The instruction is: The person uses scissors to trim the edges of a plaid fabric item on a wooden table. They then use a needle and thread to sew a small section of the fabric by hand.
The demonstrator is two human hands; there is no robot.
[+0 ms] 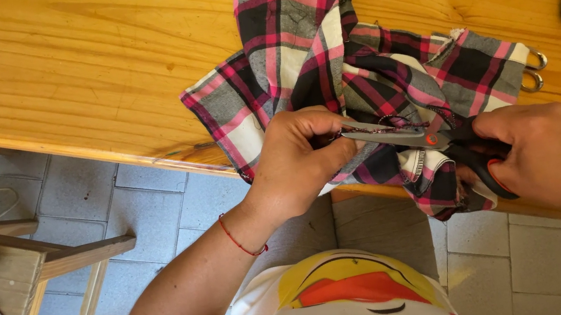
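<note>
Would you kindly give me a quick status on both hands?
Left hand pinching plaid cloth. Right hand gripping scissors, blades at the fabric edge. Nothing obstructing.

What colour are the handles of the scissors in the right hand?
Black handles with a red pivot, on the metal-bladed scissors held by the right hand; the head view shows this.

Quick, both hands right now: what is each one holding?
Left hand: closed, pinching the pink, black and grey plaid fabric beside the blades.
Right hand: closed on the black handles of the steel scissors.
</note>
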